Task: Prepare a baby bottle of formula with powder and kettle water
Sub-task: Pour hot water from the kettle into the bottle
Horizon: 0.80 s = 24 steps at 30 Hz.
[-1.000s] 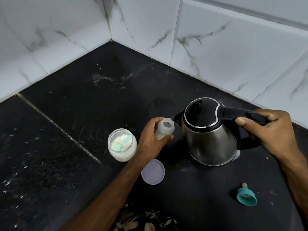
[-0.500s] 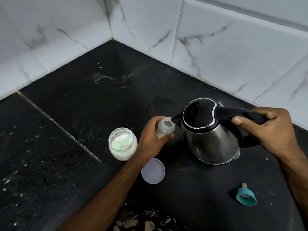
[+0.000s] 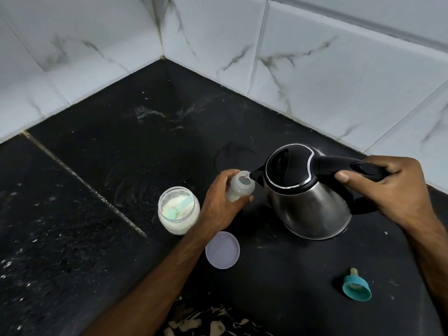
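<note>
My left hand (image 3: pixel 219 198) grips a small translucent baby bottle (image 3: pixel 240 189), open at the top, with pale powder in its bottom. My right hand (image 3: pixel 390 187) holds the black handle of a steel kettle (image 3: pixel 306 204) that is tilted left, its black spout tip over the bottle's mouth. A thin stream appears to run from the spout into the bottle. An open jar of white formula powder (image 3: pixel 179 209) with a teal scoop in it stands left of my left hand.
The jar's lilac lid (image 3: pixel 222 249) lies flat in front of the bottle. A teal bottle collar with its teat (image 3: pixel 356 287) lies at the lower right. The black stone counter (image 3: pixel 121 141) meets white marble wall tiles (image 3: pixel 315 69) in a corner behind.
The kettle has lifted and tipped further left, bringing its spout over the bottle's mouth. My left hand has kept the bottle almost still.
</note>
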{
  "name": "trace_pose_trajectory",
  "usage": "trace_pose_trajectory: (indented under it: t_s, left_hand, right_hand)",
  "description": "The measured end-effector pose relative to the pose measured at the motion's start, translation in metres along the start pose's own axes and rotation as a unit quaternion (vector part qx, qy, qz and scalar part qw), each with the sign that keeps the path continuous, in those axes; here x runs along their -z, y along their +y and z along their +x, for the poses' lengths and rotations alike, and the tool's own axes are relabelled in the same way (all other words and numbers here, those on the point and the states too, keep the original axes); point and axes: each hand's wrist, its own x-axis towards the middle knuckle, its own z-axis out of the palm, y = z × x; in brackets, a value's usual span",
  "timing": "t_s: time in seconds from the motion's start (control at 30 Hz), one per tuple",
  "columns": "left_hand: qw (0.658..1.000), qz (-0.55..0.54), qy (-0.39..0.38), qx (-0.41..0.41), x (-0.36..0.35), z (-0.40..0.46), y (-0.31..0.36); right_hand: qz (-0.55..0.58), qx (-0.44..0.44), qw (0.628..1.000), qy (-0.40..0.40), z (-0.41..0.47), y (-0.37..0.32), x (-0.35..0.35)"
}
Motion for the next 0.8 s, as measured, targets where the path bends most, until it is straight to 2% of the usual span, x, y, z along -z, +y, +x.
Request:
trace_pose_trajectory:
  t_s: [0.8]
  left_hand:
    - [1.000, 0.000, -0.012, 0.022, 0.0006, -0.0013, 0.0024]
  right_hand:
    - [0.005, 0.048, 0.999, -0.004, -0.0004, -0.0080, 0.0002]
